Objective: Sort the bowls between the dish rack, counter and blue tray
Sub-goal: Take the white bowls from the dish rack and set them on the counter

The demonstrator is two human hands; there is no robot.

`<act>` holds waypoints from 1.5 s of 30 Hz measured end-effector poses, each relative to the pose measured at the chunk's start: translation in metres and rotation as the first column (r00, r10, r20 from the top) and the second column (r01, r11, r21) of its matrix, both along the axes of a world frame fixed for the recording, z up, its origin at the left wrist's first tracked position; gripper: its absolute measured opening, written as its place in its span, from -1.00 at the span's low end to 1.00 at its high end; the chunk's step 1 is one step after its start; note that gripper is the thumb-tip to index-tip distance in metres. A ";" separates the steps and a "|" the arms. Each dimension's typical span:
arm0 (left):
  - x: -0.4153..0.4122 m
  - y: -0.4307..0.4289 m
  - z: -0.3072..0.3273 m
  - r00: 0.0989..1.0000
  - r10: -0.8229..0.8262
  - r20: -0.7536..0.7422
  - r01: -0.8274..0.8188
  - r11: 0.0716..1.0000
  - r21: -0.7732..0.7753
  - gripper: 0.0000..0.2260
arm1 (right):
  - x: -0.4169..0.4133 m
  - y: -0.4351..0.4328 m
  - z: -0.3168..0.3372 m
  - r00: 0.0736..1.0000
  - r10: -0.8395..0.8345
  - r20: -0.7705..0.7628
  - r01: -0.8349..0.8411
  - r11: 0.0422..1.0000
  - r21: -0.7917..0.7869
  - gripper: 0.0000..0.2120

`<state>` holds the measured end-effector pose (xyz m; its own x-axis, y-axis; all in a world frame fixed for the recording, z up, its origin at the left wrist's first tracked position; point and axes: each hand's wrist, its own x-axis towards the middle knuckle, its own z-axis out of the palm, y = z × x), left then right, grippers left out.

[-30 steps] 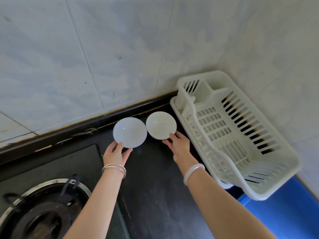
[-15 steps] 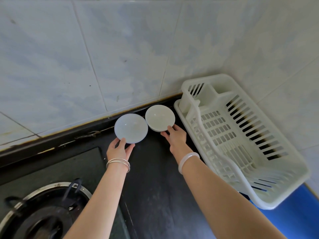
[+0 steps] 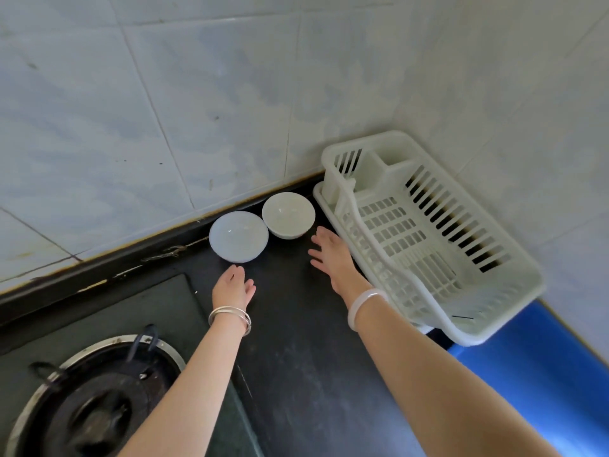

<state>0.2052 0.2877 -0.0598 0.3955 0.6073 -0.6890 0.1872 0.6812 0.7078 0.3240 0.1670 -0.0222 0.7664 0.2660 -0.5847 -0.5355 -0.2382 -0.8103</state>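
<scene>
On the counter: two white bowls, side by side, beside the dish rack.
Left hand: spread, empty, near the left bowl.
Right hand: spread, empty.

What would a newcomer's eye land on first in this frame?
Probably the two white bowls set side by side on the black counter against the tiled wall, with the left hand and right hand open just short of them, holding nothing. Next, the empty white dish rack in the corner to the right, its near end over the blue tray.
</scene>
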 end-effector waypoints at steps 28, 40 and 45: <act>-0.164 -0.320 0.035 0.226 -0.793 -0.565 0.822 -0.156 0.548 -0.68 | -0.282 -0.359 0.025 0.929 0.197 0.312 0.198 0.446 -0.873 -0.85; -0.162 -0.320 0.036 0.275 -0.799 -0.535 0.835 -0.078 0.545 -0.77 | -0.291 -0.380 0.052 0.883 -0.049 0.468 0.429 0.489 -0.759 -0.86; -0.157 -0.331 0.040 0.298 -0.714 -0.633 0.826 -0.139 0.546 -0.80 | -0.292 -0.392 0.060 0.863 -0.151 0.483 0.488 0.500 -0.715 -0.89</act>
<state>0.0485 -0.0431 -0.0202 0.9491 0.1059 -0.2966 0.2801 -0.7140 0.6416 0.0317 -0.2250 0.0377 0.8690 -0.4811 -0.1156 -0.4699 -0.7291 -0.4976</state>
